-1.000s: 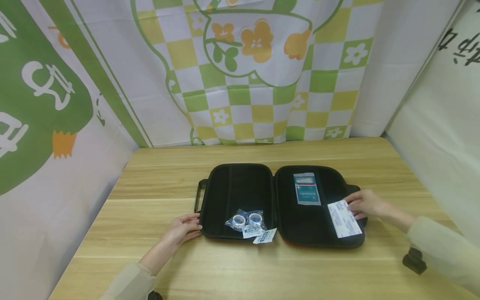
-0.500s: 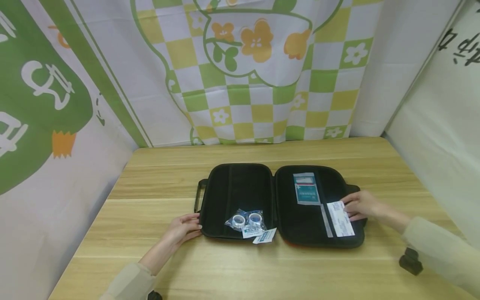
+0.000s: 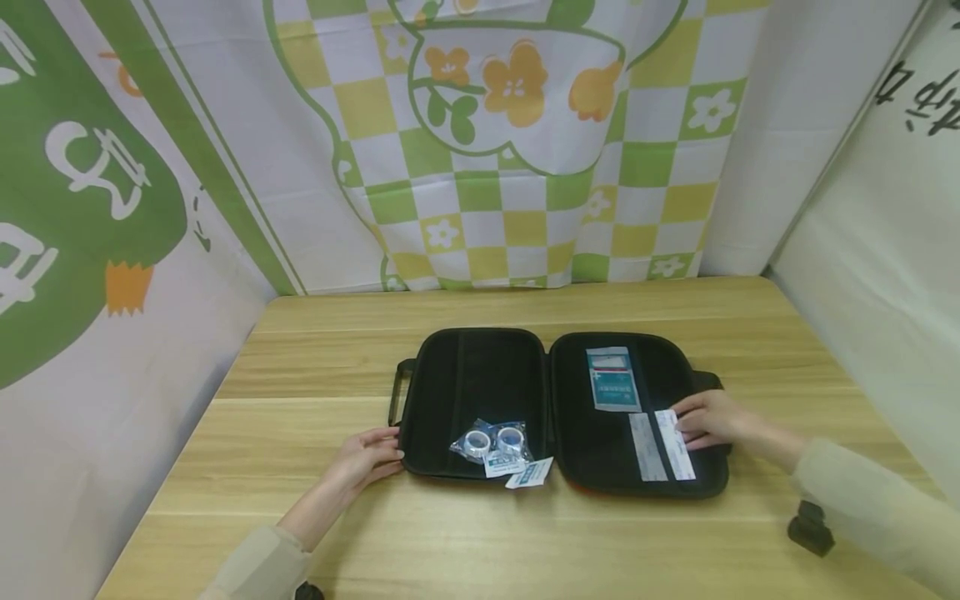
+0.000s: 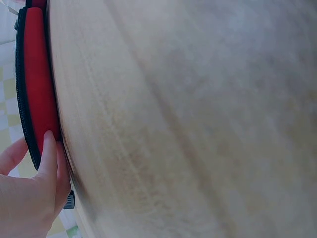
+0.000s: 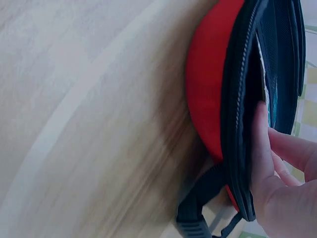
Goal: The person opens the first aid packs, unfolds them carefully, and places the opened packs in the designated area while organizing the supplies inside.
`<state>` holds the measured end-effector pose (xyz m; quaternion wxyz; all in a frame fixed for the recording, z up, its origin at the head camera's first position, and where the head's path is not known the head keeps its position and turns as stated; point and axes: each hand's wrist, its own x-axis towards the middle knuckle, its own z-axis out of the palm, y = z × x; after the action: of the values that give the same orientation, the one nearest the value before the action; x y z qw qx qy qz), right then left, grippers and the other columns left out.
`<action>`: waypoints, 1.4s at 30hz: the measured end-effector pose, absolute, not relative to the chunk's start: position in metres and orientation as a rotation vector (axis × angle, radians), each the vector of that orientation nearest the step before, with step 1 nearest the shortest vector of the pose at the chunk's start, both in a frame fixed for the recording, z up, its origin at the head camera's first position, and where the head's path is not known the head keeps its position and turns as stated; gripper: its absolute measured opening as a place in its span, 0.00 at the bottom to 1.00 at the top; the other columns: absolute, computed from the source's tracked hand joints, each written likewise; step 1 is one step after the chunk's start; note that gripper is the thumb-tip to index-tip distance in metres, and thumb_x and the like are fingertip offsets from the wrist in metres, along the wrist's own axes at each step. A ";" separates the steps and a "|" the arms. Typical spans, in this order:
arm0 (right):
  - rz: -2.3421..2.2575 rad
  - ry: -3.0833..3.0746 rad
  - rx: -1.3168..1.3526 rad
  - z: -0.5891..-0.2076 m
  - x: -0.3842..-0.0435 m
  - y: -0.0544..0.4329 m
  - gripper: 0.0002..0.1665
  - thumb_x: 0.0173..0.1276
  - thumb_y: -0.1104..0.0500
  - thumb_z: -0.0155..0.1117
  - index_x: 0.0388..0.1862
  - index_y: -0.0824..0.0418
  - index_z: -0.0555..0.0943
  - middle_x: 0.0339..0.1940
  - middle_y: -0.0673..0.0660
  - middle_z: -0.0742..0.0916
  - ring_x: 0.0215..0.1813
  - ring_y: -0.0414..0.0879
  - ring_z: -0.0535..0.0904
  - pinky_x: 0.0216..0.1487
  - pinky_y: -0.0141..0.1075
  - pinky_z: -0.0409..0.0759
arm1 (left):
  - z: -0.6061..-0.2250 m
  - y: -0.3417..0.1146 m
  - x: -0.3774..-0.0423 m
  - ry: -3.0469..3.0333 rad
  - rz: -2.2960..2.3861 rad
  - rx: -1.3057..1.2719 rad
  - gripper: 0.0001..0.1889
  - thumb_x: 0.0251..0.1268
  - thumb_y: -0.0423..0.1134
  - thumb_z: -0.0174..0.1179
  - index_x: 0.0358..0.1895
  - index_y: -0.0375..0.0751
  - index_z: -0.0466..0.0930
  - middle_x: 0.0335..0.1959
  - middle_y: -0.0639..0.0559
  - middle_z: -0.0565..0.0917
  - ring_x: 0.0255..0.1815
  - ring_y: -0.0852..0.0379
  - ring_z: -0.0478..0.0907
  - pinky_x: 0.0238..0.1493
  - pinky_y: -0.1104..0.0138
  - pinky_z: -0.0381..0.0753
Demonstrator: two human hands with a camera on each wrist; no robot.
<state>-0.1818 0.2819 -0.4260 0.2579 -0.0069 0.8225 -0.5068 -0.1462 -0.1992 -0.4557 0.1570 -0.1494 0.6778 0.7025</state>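
The zippered case lies open on the table, black inside and red outside. At its left edge my left hand grips the rim; in the left wrist view, a finger rests on the red outer wall. My right hand pinches the right edge of a flat white printed packet in the right half. A black strap crosses over the packet, which shows on both sides of it. Just behind lies a teal and white packet. In the right wrist view, the case wall hides most of the white packet.
Two tape rolls in clear wrappers lie in the left half, with small white sachets overlapping its front edge. The carry handle sticks out left. A patterned curtain hangs behind the wooden table.
My right hand has moved left, carrying the white packet under the strap, so a part of it now shows on the strap's left. The left hand has stayed put.
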 end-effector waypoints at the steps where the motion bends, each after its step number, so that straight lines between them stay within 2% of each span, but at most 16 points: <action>1: -1.381 2.225 -0.005 -0.427 -0.181 0.280 0.21 0.58 0.73 0.51 0.47 0.88 0.64 0.26 0.58 0.82 0.27 0.45 0.79 0.32 0.41 0.82 | -0.456 -0.199 -0.146 1.940 2.010 -0.429 0.25 0.52 0.20 0.52 0.57 0.23 0.62 0.47 0.34 0.73 0.39 0.53 0.77 0.46 0.60 0.77; 7: -1.448 2.167 0.010 -0.433 -0.180 0.274 0.20 0.58 0.74 0.50 0.47 0.87 0.64 0.28 0.61 0.82 0.28 0.46 0.80 0.33 0.41 0.81 | -0.456 -0.199 -0.146 1.944 2.005 -0.427 0.25 0.52 0.20 0.52 0.57 0.23 0.62 0.48 0.33 0.72 0.39 0.53 0.77 0.45 0.60 0.78; 16: -1.498 2.074 0.026 -0.442 -0.181 0.270 0.21 0.62 0.73 0.47 0.50 0.88 0.60 0.34 0.64 0.82 0.33 0.47 0.79 0.37 0.43 0.81 | -0.459 -0.200 -0.147 1.922 2.018 -0.425 0.25 0.52 0.19 0.52 0.57 0.22 0.61 0.42 0.39 0.75 0.36 0.55 0.77 0.45 0.61 0.78; 32: -1.462 2.054 0.022 -0.445 -0.185 0.266 0.24 0.61 0.71 0.50 0.52 0.86 0.62 0.37 0.62 0.83 0.34 0.43 0.79 0.36 0.37 0.81 | -0.459 -0.199 -0.146 1.931 2.014 -0.430 0.25 0.52 0.20 0.52 0.57 0.22 0.61 0.45 0.37 0.75 0.38 0.54 0.77 0.45 0.61 0.78; 42: -1.514 2.021 -0.004 -0.442 -0.184 0.262 0.23 0.60 0.71 0.50 0.51 0.86 0.61 0.33 0.57 0.84 0.32 0.42 0.80 0.33 0.33 0.81 | -0.457 -0.200 -0.147 1.918 2.023 -0.426 0.25 0.52 0.19 0.52 0.57 0.22 0.61 0.42 0.40 0.76 0.37 0.55 0.77 0.45 0.61 0.78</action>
<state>-0.1845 0.2618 -0.4420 0.3034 -0.0014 0.7627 -0.5711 -0.1469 -0.2001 -0.4568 0.1598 -0.1490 0.6714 0.7081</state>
